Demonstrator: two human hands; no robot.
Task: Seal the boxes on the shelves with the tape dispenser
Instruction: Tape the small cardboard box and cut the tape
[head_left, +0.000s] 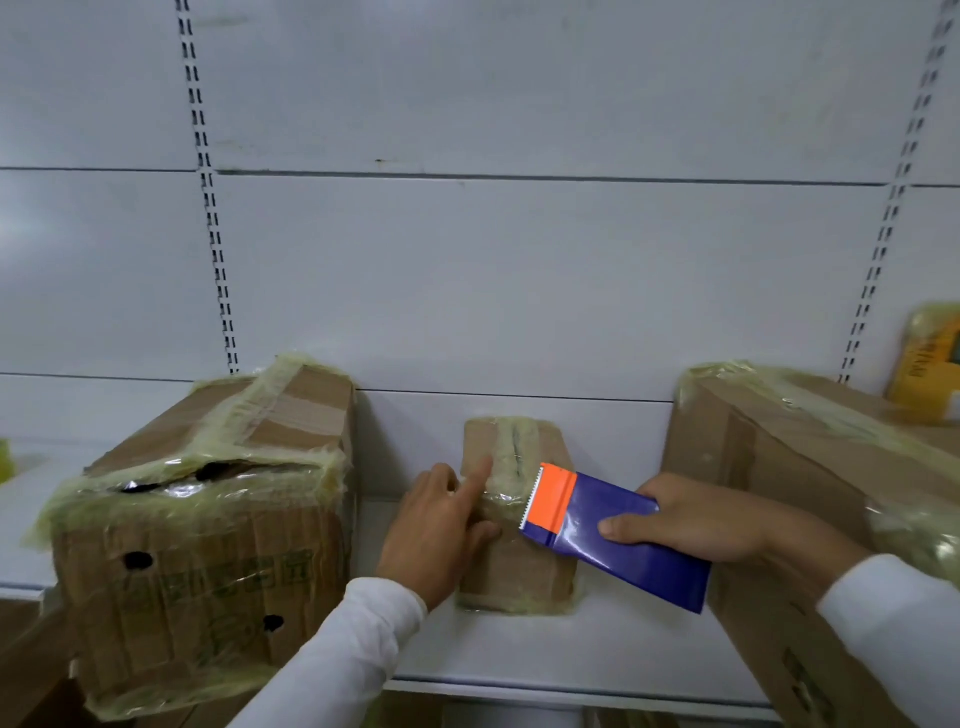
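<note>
White metal back panel (519, 270) fills the far side, w/ slotted uprights (215, 244) left and right. Below it, white shelf (597, 649) carries everything.

Big cardboard box (810, 509) at right, near edge running out of frame, yellowish tape across top and down one corner; it sits just beside the right forearm. Big box (208, 540) at left, wrapped in crinkled yellowish tape, round holes in its near face, faded green print; top seam gapes dark under the film. Yellow packet (930, 364) far right behind the right box, partly cut off.

Small box (519, 571) in the middle, between the two big ones, against the back panel, strip of yellowish tape along its top seam and over the near edge.

Tape dispenser (613, 535), blue body w/ orange front and toothed blade, held over the small box's top right, blade at the tape strip. Right hand (696, 519) grips the blue body, thumb on top, fingers curled under.

Left hand (441, 525), index finger straight and pressing the tape on the small box's top, other fingers loosely bent at the box's left side. White sleeves on both arms.
</note>
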